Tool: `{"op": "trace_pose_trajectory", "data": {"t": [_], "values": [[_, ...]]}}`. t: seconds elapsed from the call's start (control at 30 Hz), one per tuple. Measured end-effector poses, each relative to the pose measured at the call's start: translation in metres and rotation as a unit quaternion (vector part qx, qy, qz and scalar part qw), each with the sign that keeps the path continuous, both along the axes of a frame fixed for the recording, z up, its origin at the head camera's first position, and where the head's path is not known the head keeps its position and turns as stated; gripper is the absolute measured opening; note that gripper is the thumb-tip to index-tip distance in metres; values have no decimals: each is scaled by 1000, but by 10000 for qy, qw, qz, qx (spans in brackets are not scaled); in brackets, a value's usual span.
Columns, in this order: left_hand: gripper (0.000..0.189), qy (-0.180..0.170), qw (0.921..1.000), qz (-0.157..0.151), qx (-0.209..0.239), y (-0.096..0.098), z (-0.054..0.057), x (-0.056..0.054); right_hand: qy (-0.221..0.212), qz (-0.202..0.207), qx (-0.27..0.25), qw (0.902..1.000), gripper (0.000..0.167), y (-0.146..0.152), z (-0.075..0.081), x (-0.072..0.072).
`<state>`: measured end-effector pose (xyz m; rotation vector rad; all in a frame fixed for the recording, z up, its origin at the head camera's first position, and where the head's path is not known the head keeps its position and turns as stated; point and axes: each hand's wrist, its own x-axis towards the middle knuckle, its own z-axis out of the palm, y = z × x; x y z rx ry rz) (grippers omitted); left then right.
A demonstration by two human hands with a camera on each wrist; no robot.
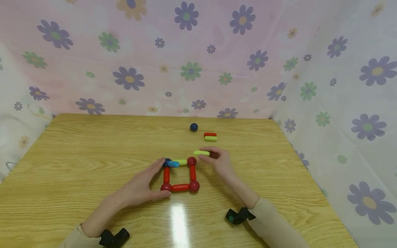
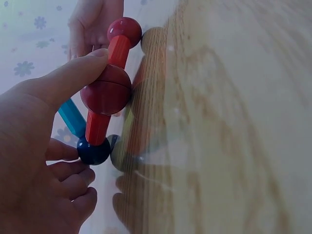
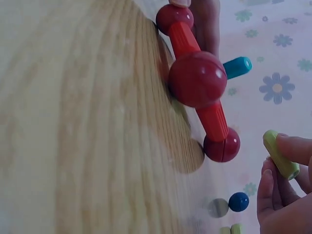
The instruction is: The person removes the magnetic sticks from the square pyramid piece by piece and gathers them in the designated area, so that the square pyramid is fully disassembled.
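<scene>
Flat on the table lies a square of toy building rods and balls (image 1: 180,187), with three red balls, one dark blue ball (image 1: 166,162), three red rods and a yellow-green rod at the back. From the blue ball a light blue rod (image 2: 72,118) slants upward. My left hand (image 1: 136,187) holds the square's left side, thumb on the near red ball (image 2: 106,90) and fingertips at the blue ball. Just off the far right corner ball (image 1: 192,161), my right hand (image 1: 221,162) pinches a separate yellow-green rod (image 3: 281,156) between thumb and fingers, apart from the square.
Behind the square, a loose dark blue ball (image 1: 193,127) sits on the wooden table (image 1: 93,148). A red rod (image 1: 210,134) and a yellow-green rod (image 1: 211,138) lie side by side nearby. Flowered cloth (image 1: 204,93) hangs along the back and sides.
</scene>
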<state>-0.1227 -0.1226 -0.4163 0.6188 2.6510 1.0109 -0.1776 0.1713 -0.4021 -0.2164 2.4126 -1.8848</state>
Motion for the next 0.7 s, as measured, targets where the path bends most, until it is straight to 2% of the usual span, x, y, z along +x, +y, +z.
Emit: {"op": "trace_pose_trajectory", "data": {"t": [0.13,0.33,0.7], "values": [[110,-7,10000,7,-3,0,0,0,133,-323,-24,9994,39,6,-8,-12],[111,-58,10000,31,-10,0,1,1,312,-779,378,9958,35,14,-10,-25],[110,-100,9999,52,27,1,2,1,331,-981,519,9933,30,24,-17,-40]]}}
